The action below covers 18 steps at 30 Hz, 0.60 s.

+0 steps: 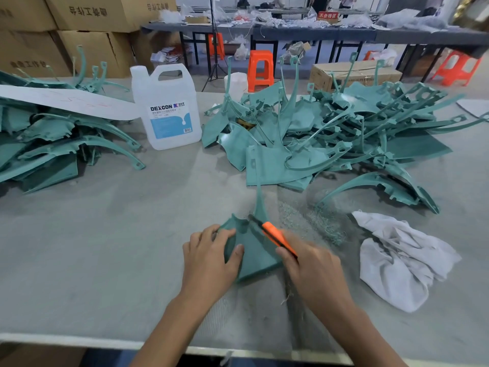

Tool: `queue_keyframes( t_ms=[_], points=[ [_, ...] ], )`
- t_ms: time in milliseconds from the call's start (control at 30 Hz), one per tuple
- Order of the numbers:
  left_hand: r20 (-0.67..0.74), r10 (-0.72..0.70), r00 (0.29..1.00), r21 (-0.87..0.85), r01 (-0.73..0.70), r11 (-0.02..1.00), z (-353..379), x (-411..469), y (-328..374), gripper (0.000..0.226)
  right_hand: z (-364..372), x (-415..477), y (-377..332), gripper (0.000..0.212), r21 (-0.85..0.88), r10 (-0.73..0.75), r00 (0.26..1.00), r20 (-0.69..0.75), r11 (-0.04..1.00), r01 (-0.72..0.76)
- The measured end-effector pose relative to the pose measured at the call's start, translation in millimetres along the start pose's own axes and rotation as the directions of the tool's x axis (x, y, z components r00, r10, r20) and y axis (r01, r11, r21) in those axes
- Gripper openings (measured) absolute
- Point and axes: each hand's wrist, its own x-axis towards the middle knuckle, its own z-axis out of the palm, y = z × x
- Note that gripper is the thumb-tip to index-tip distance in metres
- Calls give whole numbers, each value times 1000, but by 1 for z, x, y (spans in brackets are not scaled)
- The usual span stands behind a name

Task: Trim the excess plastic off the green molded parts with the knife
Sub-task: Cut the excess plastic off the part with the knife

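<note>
A green molded part point(255, 250) lies on the grey table near the front, its thin stem pointing away from me. My left hand point(209, 256) grips its left edge, thumb on top. My right hand point(312, 268) holds an orange knife point(276, 237), whose dark blade tip touches the part's upper edge near the stem. The right hand looks blurred. A large pile of green parts point(330, 133) fills the table's right back. Another pile of green parts point(53, 139) lies at the left.
A white DEXCON jug point(166, 109) stands between the piles. A crumpled white cloth point(402, 258) lies right of my hands, with green shavings point(312, 221) beside it. Cardboard boxes point(87, 30), orange stools point(260, 70) and long tables stand behind. The table's front edge point(79, 340) runs below my forearms.
</note>
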Motion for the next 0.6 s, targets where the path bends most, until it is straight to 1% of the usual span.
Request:
queue_keyframes(
  t_ms=[67,100,167,233,300,400,600],
  points=[
    [35,29,999,7,-29,1000,-1,-4,0,57,-3,4,4,37,22,43,998,-37,999,-42],
    [48,59,997,15,-60,998,-1,-7,1,64,-3,3,2,35,42,46,998,-48,998,-44],
    [63,115,991,33,-117,993,0,-14,4,72,1,-5,-9,33,90,28,998,-50,996,-23],
    [63,145,987,57,-149,987,0,-17,7,73,6,-12,-17,34,127,23,999,-44,992,-17],
    [65,156,986,78,-160,984,-1,-18,8,74,6,-11,-18,35,126,44,999,-21,991,-41],
    [65,157,985,79,-162,984,-3,-18,9,74,4,-7,-20,35,87,44,999,23,995,-45],
    [72,157,985,80,-163,983,-3,-19,9,74,4,-4,-24,36,19,27,999,40,999,-28]
  ],
)
